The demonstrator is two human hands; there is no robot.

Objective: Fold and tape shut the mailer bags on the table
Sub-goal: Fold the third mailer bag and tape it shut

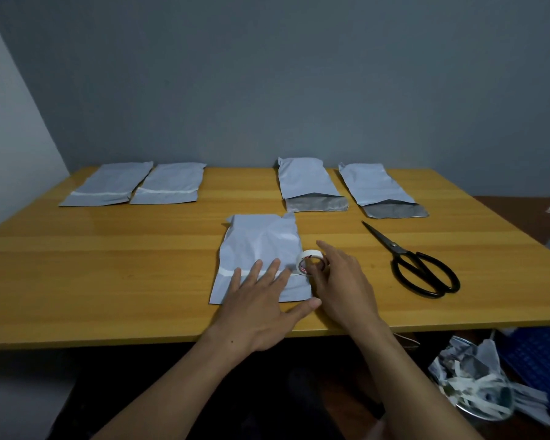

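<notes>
Yellow wood desk (108, 274) against a plain grey wall, with the work at its near edge. The left hand (261, 309) lies flat, fingers straight and spread, pressing on the lower half of the centre mailer bag (261, 242) just where a white tape strip (226, 273) crosses the fold. Touching the bag's right edge, the right hand (340, 281) grips the tape roll (310, 262) on its edge, thumb and fingers curled about it and the index finger pointing forward.

The bag looks like thin, light, slick plastic film, puckered at the top. It would likely slide or spring open unless pinned, so a flat palm near the fold seems the right hold, with the roll taken by its rim. The tape probably tears or wrinkles easily if pulled askew.

Beyond the right hand lie black scissors (416, 265), apart from the bag. At the far right sit two open bags (305, 182), dark mouths unfolded. At the far left are two taped bags (105, 185). A bin of scraps (477, 385) stands on the floor.
</notes>
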